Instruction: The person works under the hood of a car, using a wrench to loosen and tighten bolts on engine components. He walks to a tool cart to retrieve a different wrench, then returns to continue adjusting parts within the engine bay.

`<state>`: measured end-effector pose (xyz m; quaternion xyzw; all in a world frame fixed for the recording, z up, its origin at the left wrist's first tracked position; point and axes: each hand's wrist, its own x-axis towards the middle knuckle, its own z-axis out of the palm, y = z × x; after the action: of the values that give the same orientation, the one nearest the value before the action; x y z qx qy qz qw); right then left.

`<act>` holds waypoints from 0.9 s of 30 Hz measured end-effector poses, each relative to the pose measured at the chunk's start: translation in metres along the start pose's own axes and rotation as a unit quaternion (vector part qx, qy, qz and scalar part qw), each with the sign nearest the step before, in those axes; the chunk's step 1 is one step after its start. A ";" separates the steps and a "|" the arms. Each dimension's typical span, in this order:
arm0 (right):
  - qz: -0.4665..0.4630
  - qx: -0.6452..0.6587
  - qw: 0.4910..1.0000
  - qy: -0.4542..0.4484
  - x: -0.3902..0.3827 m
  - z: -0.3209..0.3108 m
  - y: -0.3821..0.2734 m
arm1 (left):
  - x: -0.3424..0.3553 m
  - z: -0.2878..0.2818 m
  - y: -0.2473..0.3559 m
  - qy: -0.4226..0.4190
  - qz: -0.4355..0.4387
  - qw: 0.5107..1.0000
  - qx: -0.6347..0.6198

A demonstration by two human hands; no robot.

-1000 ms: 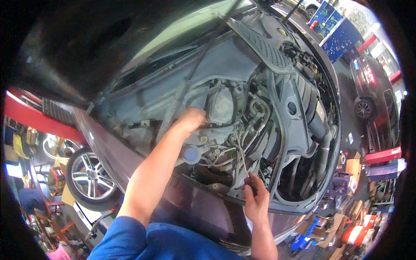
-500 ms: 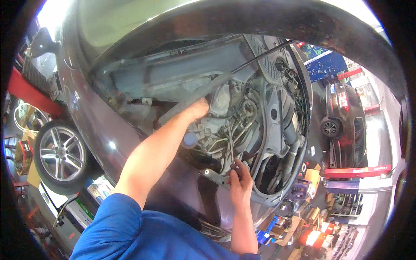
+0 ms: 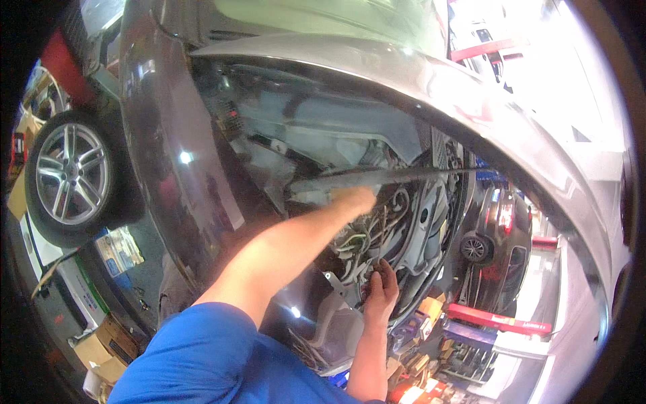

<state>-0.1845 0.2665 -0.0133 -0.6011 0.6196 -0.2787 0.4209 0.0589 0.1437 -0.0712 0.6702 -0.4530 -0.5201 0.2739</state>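
My left hand [image 3: 355, 200] reaches over the open engine bay [image 3: 377, 236], just below the thick end of a hood strut [image 3: 397, 176]. It is slightly blurred and looks closed; what its fingers hold, if anything, is hidden. At the bay's near edge, my right hand [image 3: 381, 293] has its fingers bent and drawn together beside metal pipes and hoses. Anything inside that grip is too dark to make out. A black engine-side cover [image 3: 425, 217] lies to the right of both hands.
The raised hood [image 3: 431, 74] arches overhead and to the right. The dark fender [image 3: 176, 141] lies left. A detached wheel [image 3: 70, 176] stands beyond it. Farther right are another car [image 3: 503, 236] and a red lift arm [image 3: 498, 319]. Cardboard boxes [image 3: 111, 343] sit lower left.
The view has shifted, so the car and hood appear moved and turned. My left hand remains by the strut. The thin metal rod seen at my right fingers before is no longer distinct.
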 end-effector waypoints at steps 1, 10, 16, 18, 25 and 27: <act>0.014 -0.036 0.999 0.004 0.007 0.000 -0.002 | 0.000 0.007 -0.001 0.000 0.016 1.000 0.002; -0.117 -0.262 0.955 -0.073 0.088 0.014 -0.049 | 0.027 0.067 -0.001 0.125 0.047 0.986 0.100; -0.176 -0.284 0.933 -0.131 0.120 0.026 -0.070 | 0.026 0.065 0.005 0.147 0.005 0.989 -0.017; -0.172 -0.325 0.925 -0.095 0.126 0.031 -0.070 | 0.024 0.062 0.008 0.151 -0.004 0.988 -0.022; -0.195 -0.362 0.908 -0.079 0.162 0.041 -0.051 | 0.022 0.051 0.006 0.136 0.018 0.986 -0.097; -0.259 -0.412 0.872 -0.051 0.183 0.042 -0.040 | 0.024 0.051 0.005 0.170 0.011 0.973 -0.154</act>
<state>-0.1144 0.0895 -0.0337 -0.8722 0.4782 -0.0660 0.0784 0.0100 0.1252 -0.0934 0.6935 -0.3217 -0.4590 0.4527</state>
